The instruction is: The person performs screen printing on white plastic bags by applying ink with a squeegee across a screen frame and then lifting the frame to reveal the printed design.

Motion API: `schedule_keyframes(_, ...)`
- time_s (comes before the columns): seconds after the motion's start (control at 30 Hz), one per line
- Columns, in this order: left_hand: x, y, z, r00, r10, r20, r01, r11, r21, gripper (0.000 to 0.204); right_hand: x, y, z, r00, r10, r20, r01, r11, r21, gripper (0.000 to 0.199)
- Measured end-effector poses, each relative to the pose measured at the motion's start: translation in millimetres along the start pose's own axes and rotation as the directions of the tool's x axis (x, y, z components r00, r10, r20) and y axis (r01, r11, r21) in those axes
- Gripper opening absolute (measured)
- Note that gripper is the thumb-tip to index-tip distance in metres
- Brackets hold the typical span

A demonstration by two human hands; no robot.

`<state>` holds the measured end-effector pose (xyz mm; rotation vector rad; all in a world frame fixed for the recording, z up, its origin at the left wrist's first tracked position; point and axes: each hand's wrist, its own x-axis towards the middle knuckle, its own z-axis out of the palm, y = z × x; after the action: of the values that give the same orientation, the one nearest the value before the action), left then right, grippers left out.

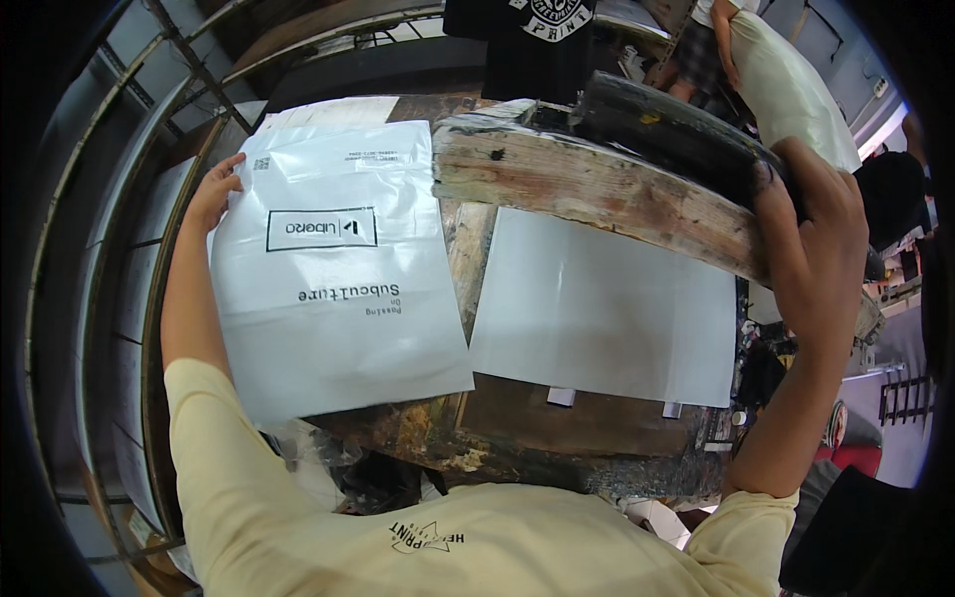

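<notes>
My left hand (216,194) is closed on the far left edge of a white plastic mailing bag (328,348) with black print, which appears upside down from here. The bag slants over the left part of the worktable. On the right, my right hand (821,234) grips the end of a wooden screen-printing frame (597,184), its far side stained black. This frame is raised and tilted above the table, so its mesh is hidden. Below it a plain white sheet or bag (607,308) lies on a dark board (507,408), its far edge covered by the frame.
Metal racks (90,269) line the left side. A black printed shirt (522,50) hangs beyond the table. At the far right stand another person (701,60) and a large pale sack (796,90). The ink-stained worktable edge (398,428) runs close to my body.
</notes>
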<state>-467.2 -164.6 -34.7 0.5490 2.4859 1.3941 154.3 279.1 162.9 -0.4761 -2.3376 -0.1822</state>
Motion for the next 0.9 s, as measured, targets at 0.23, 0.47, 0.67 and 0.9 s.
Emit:
schedule_keyframes(0.23, 53.3, -13.1, 27.4, 0.747, 0.387, -0.541, 0.200, 0.645, 0.737, 0.079, -4.4, -2.3, -1.9, 1.000, -0.010, 0.022, 0.011, 1.000, -0.020, 0.036)
schedule_keyframes(0.47, -180.2, 151.6, 234.8, 0.872, 0.398, 0.284, -0.407, 0.913, -0.030, 0.093, -12.9, -9.3, -3.6, 0.999, 0.038, 0.016, -0.039, 0.998, 0.040, 0.043)
schedule_keyframes(0.67, -350.0, 199.9, 298.7, 0.879, 0.384, 0.284, 0.004, 0.588, -0.809, 0.127, -92.2, -19.6, 6.2, 0.958, -0.056, 0.281, 0.048, 0.998, 0.036, 0.068)
schedule_keyframes(0.9, -391.4, 99.7, 352.2, 0.955, 0.293, 0.054, -0.293, 0.956, -0.005, 0.084, -214.0, -17.1, 62.1, 0.759, -0.058, 0.649, -0.147, 0.955, 0.257, 0.034)
